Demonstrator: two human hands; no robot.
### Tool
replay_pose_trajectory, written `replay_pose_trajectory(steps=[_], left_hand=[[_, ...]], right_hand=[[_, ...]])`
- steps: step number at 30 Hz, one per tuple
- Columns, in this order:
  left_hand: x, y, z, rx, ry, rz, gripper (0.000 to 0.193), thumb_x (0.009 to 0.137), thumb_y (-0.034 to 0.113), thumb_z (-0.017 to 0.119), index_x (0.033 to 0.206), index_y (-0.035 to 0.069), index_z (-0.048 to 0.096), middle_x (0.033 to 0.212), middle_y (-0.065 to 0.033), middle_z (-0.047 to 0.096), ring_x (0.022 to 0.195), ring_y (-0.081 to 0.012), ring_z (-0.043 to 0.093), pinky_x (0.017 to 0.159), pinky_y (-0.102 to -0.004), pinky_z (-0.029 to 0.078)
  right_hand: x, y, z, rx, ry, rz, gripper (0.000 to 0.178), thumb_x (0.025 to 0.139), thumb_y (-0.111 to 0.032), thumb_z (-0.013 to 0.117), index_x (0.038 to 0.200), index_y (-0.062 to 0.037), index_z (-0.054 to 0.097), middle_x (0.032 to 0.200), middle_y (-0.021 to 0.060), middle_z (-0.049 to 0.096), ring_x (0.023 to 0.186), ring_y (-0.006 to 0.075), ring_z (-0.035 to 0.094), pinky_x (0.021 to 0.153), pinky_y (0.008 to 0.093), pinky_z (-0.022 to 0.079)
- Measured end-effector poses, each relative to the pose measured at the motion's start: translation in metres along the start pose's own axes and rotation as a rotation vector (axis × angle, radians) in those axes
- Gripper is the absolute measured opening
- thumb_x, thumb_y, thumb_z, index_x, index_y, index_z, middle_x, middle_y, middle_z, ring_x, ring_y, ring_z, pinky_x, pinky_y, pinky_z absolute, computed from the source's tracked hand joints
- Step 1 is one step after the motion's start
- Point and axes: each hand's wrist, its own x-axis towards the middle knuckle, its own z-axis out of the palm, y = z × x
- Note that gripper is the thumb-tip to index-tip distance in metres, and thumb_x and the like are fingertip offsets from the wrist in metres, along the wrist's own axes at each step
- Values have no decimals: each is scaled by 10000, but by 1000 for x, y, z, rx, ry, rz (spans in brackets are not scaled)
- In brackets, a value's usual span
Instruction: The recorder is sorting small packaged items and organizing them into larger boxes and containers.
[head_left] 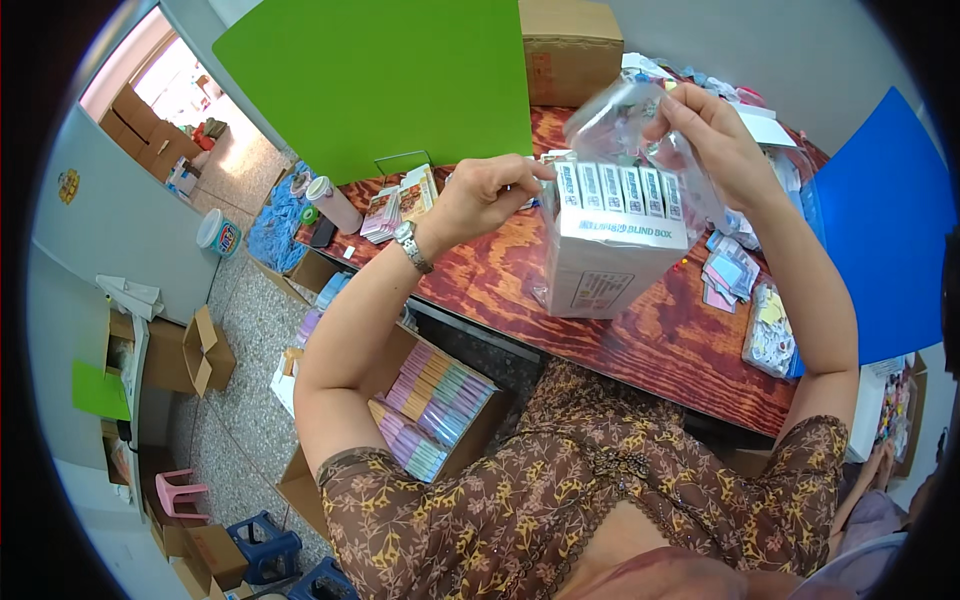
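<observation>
A white display box with a row of several small upright boxes in its top stands near the table's front edge. A clear plastic bag surrounds it, its mouth pulled up and back. My right hand, above the box's far right, pinches the raised part of this bag. On the other side my left hand, with a watch on the wrist, is closed at the bag's edge by the box's top left corner. The fingertips there partly cover what they grip.
A green panel and a cardboard carton stand behind; a blue panel is at right. Cards and a small packed tub lie right of the box. A tumbler stands left. Below is a carton of pastel packs.
</observation>
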Motion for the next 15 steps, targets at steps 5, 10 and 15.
replay_pose_trajectory(steps=[5,10,15], left_hand=[[6,2,-4,14,-76,-34,162,836,-75,650,953,33,619,917,-99,667,818,-272,659,722,-333,525],[20,3,-11,151,-165,43,256,813,-91,626,1041,26,635,910,-120,601,832,-288,619,721,-365,514],[22,4,-17,420,-333,212,318,798,-38,652,1104,46,674,995,-114,606,865,-288,640,736,-366,549]], right_hand=[[20,-3,-5,-126,0,-57,252,1051,-299,519,1013,-68,614,924,30,658,889,84,608,732,254,518],[40,-24,-5,-291,-80,-176,225,1041,-238,545,1014,-26,614,873,33,652,833,78,614,707,237,509],[56,-32,-8,-461,-142,-186,183,1031,-175,558,984,-8,617,756,3,597,693,75,574,634,221,477]])
